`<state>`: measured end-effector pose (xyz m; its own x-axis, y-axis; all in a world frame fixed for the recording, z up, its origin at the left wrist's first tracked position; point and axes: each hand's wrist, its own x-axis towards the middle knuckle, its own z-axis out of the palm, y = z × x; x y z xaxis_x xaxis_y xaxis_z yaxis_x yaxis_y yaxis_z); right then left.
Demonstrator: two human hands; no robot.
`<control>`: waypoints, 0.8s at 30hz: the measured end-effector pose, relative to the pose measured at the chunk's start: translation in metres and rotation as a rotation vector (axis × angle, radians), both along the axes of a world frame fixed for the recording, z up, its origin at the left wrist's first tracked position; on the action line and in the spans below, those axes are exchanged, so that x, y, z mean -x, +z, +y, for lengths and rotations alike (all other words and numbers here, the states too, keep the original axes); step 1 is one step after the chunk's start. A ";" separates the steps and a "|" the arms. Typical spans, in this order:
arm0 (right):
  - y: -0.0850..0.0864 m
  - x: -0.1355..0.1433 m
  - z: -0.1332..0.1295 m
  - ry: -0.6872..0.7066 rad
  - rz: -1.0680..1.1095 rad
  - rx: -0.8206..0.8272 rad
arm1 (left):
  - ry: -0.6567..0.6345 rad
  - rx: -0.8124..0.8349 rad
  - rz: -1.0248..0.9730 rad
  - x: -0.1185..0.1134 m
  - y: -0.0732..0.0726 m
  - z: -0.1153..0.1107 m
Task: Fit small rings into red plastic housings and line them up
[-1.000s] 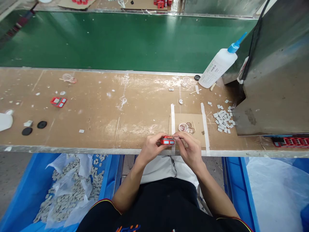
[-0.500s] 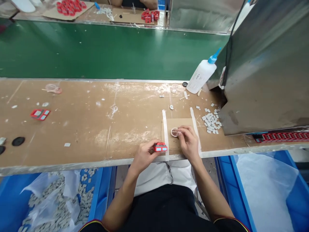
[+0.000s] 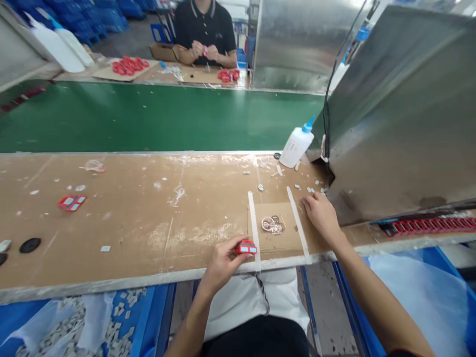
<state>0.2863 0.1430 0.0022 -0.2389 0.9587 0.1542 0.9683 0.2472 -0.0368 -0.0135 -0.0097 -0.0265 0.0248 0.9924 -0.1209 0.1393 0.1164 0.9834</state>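
Observation:
My left hand (image 3: 222, 258) is closed on a small red toy vehicle part (image 3: 246, 247) with two light-blue panels, near the table's front edge. My right hand (image 3: 322, 214) reaches over small pale tiles (image 3: 311, 190) beside the metal housing. Its fingers look apart, though its palm and most of the pile are hidden beneath it. Between the hands, on a cardboard piece (image 3: 293, 243), rests a small whitish ring-shaped dish (image 3: 266, 224) amid glossy clear residue. A thin stick (image 3: 283, 220) lies at the dish's right.
Behind the cardboard stands a white glue bottle (image 3: 295, 147) with a blue tip. A metal housing (image 3: 401, 134) rises at the right, next to a row of red parts (image 3: 431, 226). Another red part (image 3: 72, 203) lies left. Beyond the green belt (image 3: 167, 116) a co-worker (image 3: 205, 34) sits.
My right hand has left the stick by the dish and moved right to the tiles. My left hand still holds the red part. The view has tilted up, bringing in the co-worker.

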 end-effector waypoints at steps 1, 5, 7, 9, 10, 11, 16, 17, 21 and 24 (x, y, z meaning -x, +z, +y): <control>0.002 0.003 0.000 0.035 -0.061 -0.006 | 0.002 -0.003 0.008 0.000 0.000 0.000; 0.002 0.002 -0.005 0.172 -0.147 -0.083 | 0.005 -0.002 0.031 -0.003 0.004 0.001; -0.003 -0.003 -0.010 0.203 -0.162 -0.093 | 0.000 0.010 0.029 -0.004 0.006 0.002; -0.009 -0.007 -0.016 0.212 -0.151 -0.102 | 0.004 0.017 0.034 -0.005 0.008 0.002; -0.012 -0.008 -0.018 0.214 -0.128 -0.117 | 0.007 0.018 0.037 -0.005 0.009 0.002; -0.014 -0.007 -0.020 0.219 -0.096 -0.139 | 0.011 0.019 0.034 -0.005 0.009 0.002; -0.025 0.009 -0.017 0.248 0.033 -0.230 | -0.003 0.021 -0.005 -0.003 0.009 0.001; -0.026 0.012 -0.015 0.240 0.042 -0.226 | -0.006 0.018 0.000 -0.003 0.009 0.001; -0.021 0.016 -0.007 0.156 0.128 -0.156 | -0.013 0.020 -0.053 -0.002 0.006 0.001; -0.008 0.007 -0.013 0.080 0.308 -0.149 | -0.028 0.066 -0.199 -0.002 0.006 0.001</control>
<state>0.2796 0.1298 -0.0060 -0.2328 0.9004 0.3676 0.8948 0.3464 -0.2817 -0.0113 -0.0090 -0.0207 0.0819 0.9810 -0.1756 -0.0529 0.1802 0.9822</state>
